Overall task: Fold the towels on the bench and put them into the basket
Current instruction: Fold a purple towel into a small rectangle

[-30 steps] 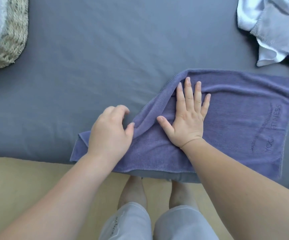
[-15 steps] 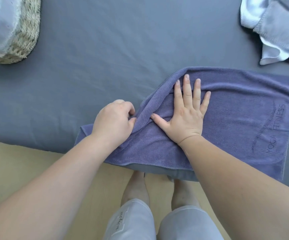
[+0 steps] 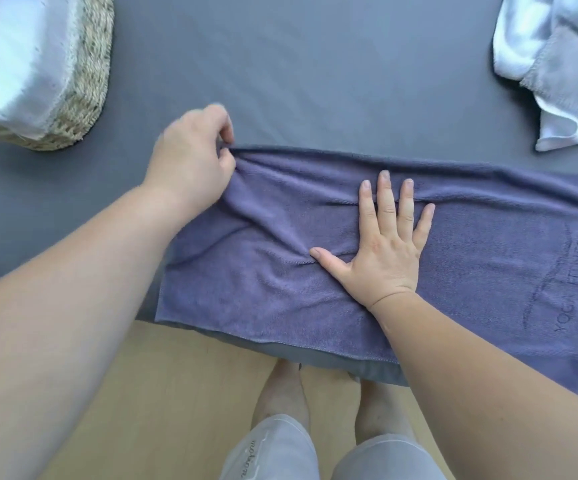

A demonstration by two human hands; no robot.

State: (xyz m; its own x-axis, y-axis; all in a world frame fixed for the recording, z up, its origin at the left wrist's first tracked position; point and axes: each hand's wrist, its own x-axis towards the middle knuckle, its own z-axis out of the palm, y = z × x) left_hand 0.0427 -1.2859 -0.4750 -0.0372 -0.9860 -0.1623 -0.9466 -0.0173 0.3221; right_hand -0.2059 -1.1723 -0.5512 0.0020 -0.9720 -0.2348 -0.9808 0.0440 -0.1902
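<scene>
The far-left corner of the purple towel is pinched between thumb and fingers of the left hand, w/ the cloth drawn taut; creases fan out from that grip across the fabric. The hand is slightly blurred. The right hand is laid flat, palm down, fingers spread, pressed on the middle of the towel; nothing is gripped by it, and small wrinkles are gathered at the thumb and under the fingers.

The towel is spread lengthwise along the near edge of the grey bench, its near hem hanging just over that edge. "YOGA FITNESS" lettering is seen at its right end, approx. at the near-right corner.

At far left on the bench, a woven basket is seen, partly cut off by the frame, w/ white cloth draped in and over it; it is well apart from the towel. At far right, a crumpled white towel is heaped on the bench, near but not touching the purple one.

Below the bench edge, bare feet and light trousers are seen on a pale wood floor.
</scene>
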